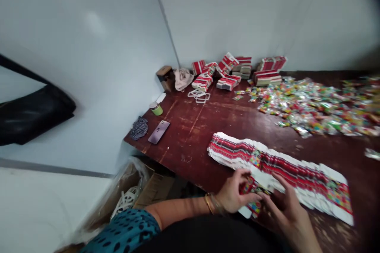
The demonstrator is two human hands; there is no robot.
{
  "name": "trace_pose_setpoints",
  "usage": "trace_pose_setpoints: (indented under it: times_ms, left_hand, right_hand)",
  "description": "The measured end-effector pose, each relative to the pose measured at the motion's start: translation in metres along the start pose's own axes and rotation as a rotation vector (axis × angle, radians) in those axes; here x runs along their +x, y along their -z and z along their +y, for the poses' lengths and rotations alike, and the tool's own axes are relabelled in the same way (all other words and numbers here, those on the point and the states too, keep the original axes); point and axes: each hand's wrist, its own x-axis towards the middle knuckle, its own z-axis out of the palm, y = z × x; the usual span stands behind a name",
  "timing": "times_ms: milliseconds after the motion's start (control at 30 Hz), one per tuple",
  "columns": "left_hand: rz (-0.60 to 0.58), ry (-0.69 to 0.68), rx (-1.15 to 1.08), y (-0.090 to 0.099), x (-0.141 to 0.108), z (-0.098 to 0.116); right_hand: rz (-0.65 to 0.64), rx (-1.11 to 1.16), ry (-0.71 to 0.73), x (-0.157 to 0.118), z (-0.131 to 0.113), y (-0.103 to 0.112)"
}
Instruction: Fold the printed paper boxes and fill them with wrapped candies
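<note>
While gripping printed card [249,185] in left hand [230,194], can't tell grasp of right hand [286,207]; pinch edges lightly, avoid creasing, don't nudge fanned row [297,176] on worktop [190,134].

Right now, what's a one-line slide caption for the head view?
Left hand holds a colorful printed pack, right hand close by, near overlapping red-and-white packs.

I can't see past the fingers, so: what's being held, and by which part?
A flat, red-and-multicoloured printed card: the left hand grips its left side; the right hand is at its right edge.
</note>
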Motion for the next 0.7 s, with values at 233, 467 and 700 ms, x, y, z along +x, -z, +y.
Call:
trace_pose_setpoints:
  times_ms: [233,467,700]
  left_hand:
    - [-0.282,-0.053,0.369,0.014,-0.01,0.004]
    - [-0.308,-0.04,0.219,0.007,-0.019,0.007]
    - [-0.242,0.675,-0.565,-0.004,-0.009,0.009]
  right_hand:
    - [-0.269,0.801,-0.524,-0.011,-0.017,-0.005]
    - [-0.403,0.929,-0.677,-0.008,-0.001,0.006]
    - [-0.549,0.625,-0.5,-0.008,-0.019,0.013]
